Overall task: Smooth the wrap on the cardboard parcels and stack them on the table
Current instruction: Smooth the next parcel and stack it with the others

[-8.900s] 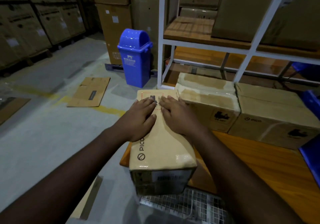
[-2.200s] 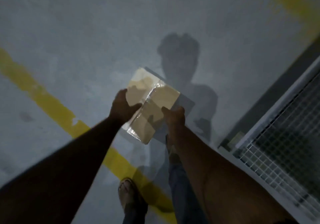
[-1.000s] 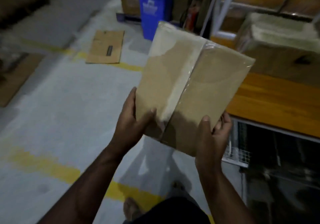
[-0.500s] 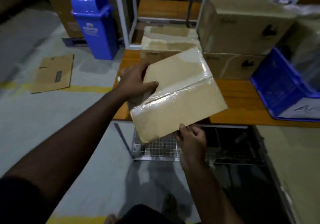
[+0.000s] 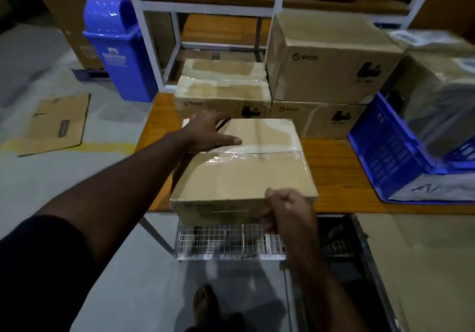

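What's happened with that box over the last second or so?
The wrapped parcel, tilted up in the air a second ago, has come down flat at the table edge. The left hand now lies open on top; the right hand keeps gripping the near corner. The stacked boxes behind stayed put.

A blue plastic swing-lid bin point(image 5: 118, 49) stands far beyond the left hand, a flattened brown cardboard sheet point(image 5: 57, 124) left of it. A blue plastic crate point(image 5: 393, 149) sits right of the right hand, a wire-mesh basket point(image 5: 226, 241) beneath.

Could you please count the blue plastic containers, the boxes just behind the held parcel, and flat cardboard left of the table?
Blue plastic containers: 2, bin and crate
Boxes behind the parcel: 4, front wrapped box, rear wrapped box, upper PICO box, lower PICO box
Flat cardboard: 1
Total: 7
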Available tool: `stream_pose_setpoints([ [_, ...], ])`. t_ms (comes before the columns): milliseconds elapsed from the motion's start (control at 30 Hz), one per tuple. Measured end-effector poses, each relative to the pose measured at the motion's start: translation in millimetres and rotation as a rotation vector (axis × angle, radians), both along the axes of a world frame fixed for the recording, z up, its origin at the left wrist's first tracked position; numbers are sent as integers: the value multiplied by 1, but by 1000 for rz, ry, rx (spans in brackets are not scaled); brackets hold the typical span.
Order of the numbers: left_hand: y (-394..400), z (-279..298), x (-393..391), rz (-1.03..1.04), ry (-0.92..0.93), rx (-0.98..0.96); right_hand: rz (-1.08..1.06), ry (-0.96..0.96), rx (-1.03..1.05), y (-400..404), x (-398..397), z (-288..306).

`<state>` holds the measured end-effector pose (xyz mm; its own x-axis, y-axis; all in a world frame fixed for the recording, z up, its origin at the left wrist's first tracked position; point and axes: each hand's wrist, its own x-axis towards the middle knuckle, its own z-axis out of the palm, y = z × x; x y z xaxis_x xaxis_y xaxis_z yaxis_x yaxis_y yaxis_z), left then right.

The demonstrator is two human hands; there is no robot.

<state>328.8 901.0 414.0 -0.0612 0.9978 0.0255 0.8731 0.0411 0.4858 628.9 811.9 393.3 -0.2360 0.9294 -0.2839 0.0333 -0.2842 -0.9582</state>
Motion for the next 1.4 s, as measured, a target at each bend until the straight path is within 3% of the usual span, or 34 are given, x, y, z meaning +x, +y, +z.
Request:
stream_pose_setpoints([
  [100,20,-3,7,-13,-45,67,-179,-84,230,36,-5,13],
  [233,33,-4,-5,-1,-82,144,-35,-185,263,75,-20,18],
  [300,34,-4,-10,-45,-72,151,27,-259,390,88,-28,17],
  [433,34,-2,-14,-116,-73,187,137,-617,780,122,-55,16],
  [533,31,-3,-8,-108,-28,117,398,-973,848,149,-66,11],
  [600,23,-10,1,-84,65,61,491,-1110,851,161,-69,8],
  [867,1,-33,25,-28,369,-16,595,-1167,889,179,-70,-15],
  [1200,-30,-23,44,96,295,-84,695,-1090,880,181,-62,-2],
  [1400,-33,-26,48,119,327,-122,752,-1147,884,176,-62,-7],
])
